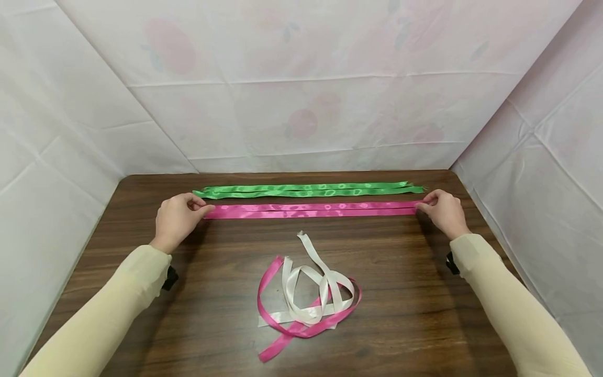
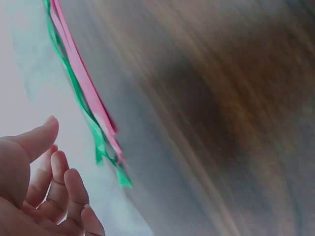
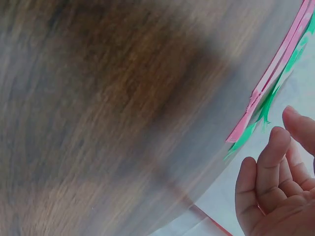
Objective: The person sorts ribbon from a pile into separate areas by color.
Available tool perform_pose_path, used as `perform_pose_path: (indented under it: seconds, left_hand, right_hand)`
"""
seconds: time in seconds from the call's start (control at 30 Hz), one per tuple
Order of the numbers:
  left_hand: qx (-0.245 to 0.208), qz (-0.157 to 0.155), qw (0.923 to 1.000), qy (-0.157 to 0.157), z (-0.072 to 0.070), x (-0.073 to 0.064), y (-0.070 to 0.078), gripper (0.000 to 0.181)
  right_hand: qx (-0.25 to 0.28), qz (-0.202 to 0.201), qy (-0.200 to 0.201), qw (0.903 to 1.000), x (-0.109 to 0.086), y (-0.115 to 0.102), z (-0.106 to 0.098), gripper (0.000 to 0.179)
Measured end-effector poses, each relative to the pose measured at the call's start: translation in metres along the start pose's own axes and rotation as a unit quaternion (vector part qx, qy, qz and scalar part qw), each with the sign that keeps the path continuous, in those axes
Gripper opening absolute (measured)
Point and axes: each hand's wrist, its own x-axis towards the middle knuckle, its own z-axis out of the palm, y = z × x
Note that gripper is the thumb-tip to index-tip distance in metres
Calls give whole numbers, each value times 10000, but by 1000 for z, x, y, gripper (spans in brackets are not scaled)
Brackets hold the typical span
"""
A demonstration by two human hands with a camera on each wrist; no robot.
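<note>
1. Ribbon pair in pink [image 1: 282,214]: two strips flat and side by side on the wood-grain table [image 1: 400,293], long axis 9-to-3 o'clock as the wearer looks down (12 = away from the person).
2. Left hand [image 1: 175,220]: at the pair's 9 o'clock end. Thumb and fingertips overlap that end in the head view; left wrist view has a gap between them and the strip ends. Fingers loosely bent, nothing gripped.
3. Right hand [image 1: 443,212]: same at the 3 o'clock end. Right wrist view has the pink ends free of the digits; relaxed curl, holding nothing.
4. Key relation: pink pair runs toward 3 from the left hand, toward 9 from the right. Each hand owns its own end; neither is clearly nearer the middle.
5. Green ribbon pair [image 1: 301,193]: just beside the pink at 12 o'clock, near parallel, ends frayed. Left end sits right by the left fingertips; right end is near the right hand, toward 11.
6. Loose stuff: white ribbon [image 1: 311,315] looped over and tangled with a pink loose ribbon [image 1: 306,332], at 6 o'clock of the pink pair. From the left hand it's toward 4–5, from the right toward 7–8; roughly equal reach.
7. Wrist views blurry, so fine fingertip contact is hard to call.
</note>
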Motion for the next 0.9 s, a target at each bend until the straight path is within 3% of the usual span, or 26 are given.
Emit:
perform_pose_path:
  seconds: [0.4, 0.6, 0.77, 0.9]
  left_hand:
    - [-148, 527, 9985, 22, 1, -4, 24, 20]
    - [-290, 818, 9960, -203, 3, -13, 39, 18]
    - [-409, 1289, 9897, -476, 5, -29, 56, 14]
    - [-517, 1845, 9782, -807, 7, -42, 68, 13]
  right_hand:
    - [132, -701, 59, 9974, -10, -19, -1, 23]
    - [235, -1097, 52, 9937, -21, -40, -2, 21]
    - [313, -1284, -87, 9912, -37, -57, -2, 19]
    - [365, -1576, -192, 9866, -54, -72, -2, 18]
